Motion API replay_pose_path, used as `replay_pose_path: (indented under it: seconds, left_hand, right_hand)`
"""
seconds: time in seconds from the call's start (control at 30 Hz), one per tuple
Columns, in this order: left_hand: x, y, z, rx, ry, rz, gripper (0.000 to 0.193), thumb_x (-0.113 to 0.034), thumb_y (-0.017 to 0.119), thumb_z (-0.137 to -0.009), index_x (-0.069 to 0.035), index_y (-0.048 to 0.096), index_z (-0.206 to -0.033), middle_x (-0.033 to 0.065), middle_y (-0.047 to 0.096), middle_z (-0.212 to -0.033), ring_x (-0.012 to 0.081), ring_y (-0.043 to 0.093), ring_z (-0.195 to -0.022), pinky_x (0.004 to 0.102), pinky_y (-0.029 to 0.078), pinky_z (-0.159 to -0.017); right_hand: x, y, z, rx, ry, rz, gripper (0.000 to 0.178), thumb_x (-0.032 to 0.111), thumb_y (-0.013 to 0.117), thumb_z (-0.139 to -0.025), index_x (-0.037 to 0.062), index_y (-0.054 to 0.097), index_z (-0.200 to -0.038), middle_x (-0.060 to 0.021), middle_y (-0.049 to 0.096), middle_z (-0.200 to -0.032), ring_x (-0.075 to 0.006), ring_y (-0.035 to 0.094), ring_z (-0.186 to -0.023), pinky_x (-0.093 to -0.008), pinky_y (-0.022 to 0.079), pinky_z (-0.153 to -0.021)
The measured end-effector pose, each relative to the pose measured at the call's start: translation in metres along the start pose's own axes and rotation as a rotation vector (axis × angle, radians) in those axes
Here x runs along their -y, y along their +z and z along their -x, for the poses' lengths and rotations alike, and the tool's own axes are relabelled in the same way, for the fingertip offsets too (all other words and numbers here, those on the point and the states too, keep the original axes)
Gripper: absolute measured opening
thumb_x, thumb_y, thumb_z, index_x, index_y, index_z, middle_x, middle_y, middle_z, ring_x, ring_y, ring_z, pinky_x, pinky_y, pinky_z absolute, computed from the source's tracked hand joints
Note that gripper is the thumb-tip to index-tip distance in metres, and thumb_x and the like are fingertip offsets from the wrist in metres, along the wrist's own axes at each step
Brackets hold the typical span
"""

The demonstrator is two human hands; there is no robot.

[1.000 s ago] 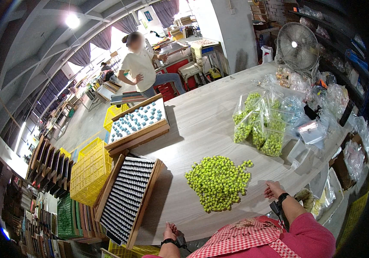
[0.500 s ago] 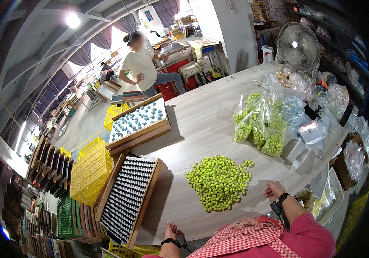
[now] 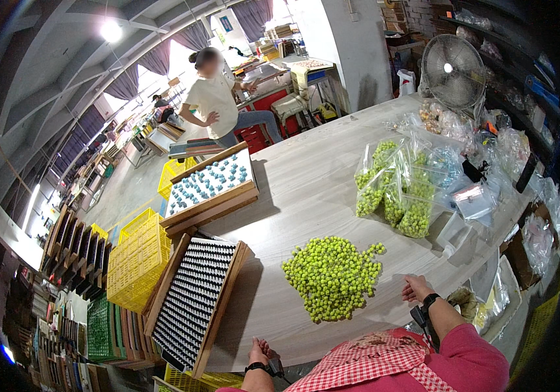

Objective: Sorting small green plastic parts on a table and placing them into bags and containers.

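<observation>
A loose heap of small yellow-green beads [image 3: 332, 279] lies on the pale wood-grain table. My right hand [image 3: 416, 288] rests over the table to the right of the heap, its fingers loosely bent and apart, with nothing in them. Near the front edge, my left hand [image 3: 260, 351] is held with fingers apart and holds nothing. It is nearest to a wooden-framed tray [image 3: 195, 297] carrying rows of small white pieces on dark strips. Clear plastic bags [image 3: 414, 208] filled with similar green beads stand beyond the heap, to the right.
A second framed tray [image 3: 208, 186] with small blue pieces sits at the table's far left. Yellow crates [image 3: 137, 268] are stacked left of the table. A fan [image 3: 453, 72] and a pile of clear bags [image 3: 450, 130] occupy the far right. A person [image 3: 218, 101] is beyond the table.
</observation>
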State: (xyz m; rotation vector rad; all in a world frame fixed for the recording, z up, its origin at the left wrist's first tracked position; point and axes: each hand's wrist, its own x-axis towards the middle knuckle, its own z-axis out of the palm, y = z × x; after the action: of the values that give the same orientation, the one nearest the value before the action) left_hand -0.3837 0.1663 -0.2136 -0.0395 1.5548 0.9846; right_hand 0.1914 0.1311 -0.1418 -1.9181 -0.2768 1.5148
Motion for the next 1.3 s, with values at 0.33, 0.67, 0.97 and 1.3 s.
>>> replay_pose_path:
  seconds: [0.33, 0.67, 0.97, 1.3]
  left_hand:
    - [0.002, 0.003, 0.003, -0.043, 0.030, -0.019, 0.042, -0.053, 0.052, -0.086, -0.013, 0.060, -0.075, -0.0029, 0.058, -0.061, 0.0102, 0.055, -0.051, 0.0255, 0.043, -0.043]
    - [-0.002, 0.010, 0.010, -0.075, 0.014, -0.039, 0.041, -0.055, 0.054, -0.083, -0.015, 0.060, -0.076, -0.0053, 0.059, -0.063, 0.0090, 0.056, -0.054, 0.0256, 0.044, -0.046]
    - [-0.004, 0.009, 0.015, -0.055, 0.013, -0.035, 0.039, -0.052, 0.056, -0.084, -0.014, 0.059, -0.075, -0.0042, 0.060, -0.065, 0.0096, 0.057, -0.054, 0.0246, 0.044, -0.046]
    - [0.000, 0.007, 0.003, -0.114, 0.009, -0.002, 0.036, -0.050, 0.058, -0.083, -0.015, 0.059, -0.076, -0.0036, 0.060, -0.064, 0.0103, 0.057, -0.051, 0.0252, 0.044, -0.043]
  right_hand:
    - [0.000, 0.001, -0.002, -0.011, 0.015, -0.001, 0.049, 0.047, 0.047, -0.085, -0.0003, 0.057, -0.080, -0.0134, 0.062, -0.069, -0.0235, 0.062, -0.055, -0.0327, 0.049, -0.051]
    - [0.001, 0.001, 0.003, 0.003, 0.011, 0.031, 0.049, 0.048, 0.049, -0.084, 0.0004, 0.058, -0.079, -0.0125, 0.062, -0.067, -0.0222, 0.062, -0.054, -0.0318, 0.047, -0.049]
    - [-0.005, -0.001, -0.008, -0.010, 0.000, 0.034, 0.050, 0.050, 0.046, -0.084, 0.0009, 0.058, -0.078, -0.0125, 0.063, -0.067, -0.0220, 0.062, -0.052, -0.0312, 0.046, -0.045]
    - [-0.006, -0.002, -0.011, -0.008, -0.014, 0.025, 0.049, 0.047, 0.049, -0.085, -0.0014, 0.056, -0.082, -0.0133, 0.063, -0.068, -0.0246, 0.064, -0.054, -0.0330, 0.049, -0.048]
